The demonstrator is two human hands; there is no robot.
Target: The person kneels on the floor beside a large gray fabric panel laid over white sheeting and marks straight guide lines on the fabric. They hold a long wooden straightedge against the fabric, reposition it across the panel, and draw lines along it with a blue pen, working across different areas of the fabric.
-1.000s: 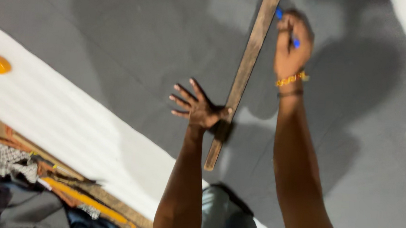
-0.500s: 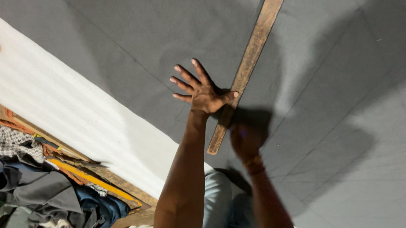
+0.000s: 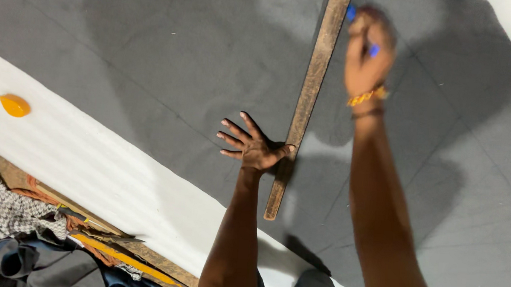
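Right hand [image 3: 366,61] back up, chalk [image 3: 373,50] gripped

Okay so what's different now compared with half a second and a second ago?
The right hand, gripping a blue marking tool, has swung back up along the wooden straightedge to its far end, after dropping near the close end half a second ago. The left hand stayed spread flat on the grey fabric, thumb against the straightedge, which did not visibly shift. The orange chalk on the white strip also stayed put.

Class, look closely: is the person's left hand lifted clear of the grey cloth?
No, the left hand lies flat with fingers spread on the grey cloth, its thumb against the wooden ruler.
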